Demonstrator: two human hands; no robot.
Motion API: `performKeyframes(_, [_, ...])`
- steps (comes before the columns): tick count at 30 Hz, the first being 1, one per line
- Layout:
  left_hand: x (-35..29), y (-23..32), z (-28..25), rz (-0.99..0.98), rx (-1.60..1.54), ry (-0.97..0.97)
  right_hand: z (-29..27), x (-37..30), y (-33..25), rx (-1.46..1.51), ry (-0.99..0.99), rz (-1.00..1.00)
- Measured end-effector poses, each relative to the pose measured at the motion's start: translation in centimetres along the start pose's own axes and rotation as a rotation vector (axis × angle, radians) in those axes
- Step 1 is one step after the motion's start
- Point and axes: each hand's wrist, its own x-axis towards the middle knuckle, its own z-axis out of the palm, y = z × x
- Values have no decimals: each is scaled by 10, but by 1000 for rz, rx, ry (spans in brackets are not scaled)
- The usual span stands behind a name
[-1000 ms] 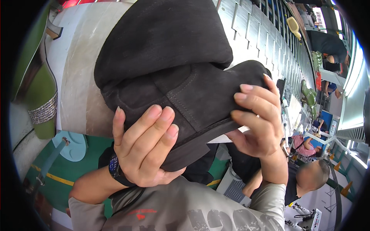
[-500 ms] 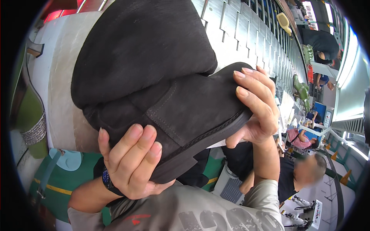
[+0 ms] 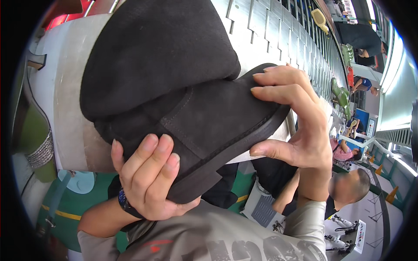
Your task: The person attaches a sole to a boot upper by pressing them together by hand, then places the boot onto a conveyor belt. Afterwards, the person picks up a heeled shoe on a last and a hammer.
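Note:
A black suede boot [image 3: 217, 113] with a dark sole lies on its side across my hands, its wide shaft [image 3: 156, 52] folded over above the foot. My left hand [image 3: 152, 178] grips the heel end, fingers pressed on the suede and the thumb side under the heel. At the toe, my right hand [image 3: 296, 117] has its fingertips on the upper and its thumb by the sole edge. A stitched seam runs across the boot's side between both hands.
Behind the boot runs a metal slatted conveyor [image 3: 261, 30], with green shoes [image 3: 341, 96] farther along. At the left stands a green heeled shoe [image 3: 39, 130] with a glittery band. A light-blue stool [image 3: 80, 182] is below. A co-worker [image 3: 348, 191] is at the right.
My right hand has shifted its grip at the toe: the fingers are more bent and the wrist has moved right. The boot has moved only slightly in my left hand.

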Motion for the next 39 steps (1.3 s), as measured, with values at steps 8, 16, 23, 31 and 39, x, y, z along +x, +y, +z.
performKeyframes(8, [33,-3,-20,100,-82,-120,26,-5,-14,-199,144,5])
performKeyframes(16, [157,1,8,384,49,-639,43,-36,11,254,446,-14])
performKeyframes(23, [155,-4,15,398,135,-635,59,-9,19,585,855,19])
performKeyframes(31, [167,-24,20,246,-43,-767,35,38,1,115,504,518])
performKeyframes(39, [152,5,22,243,66,-624,53,-5,64,748,726,145])
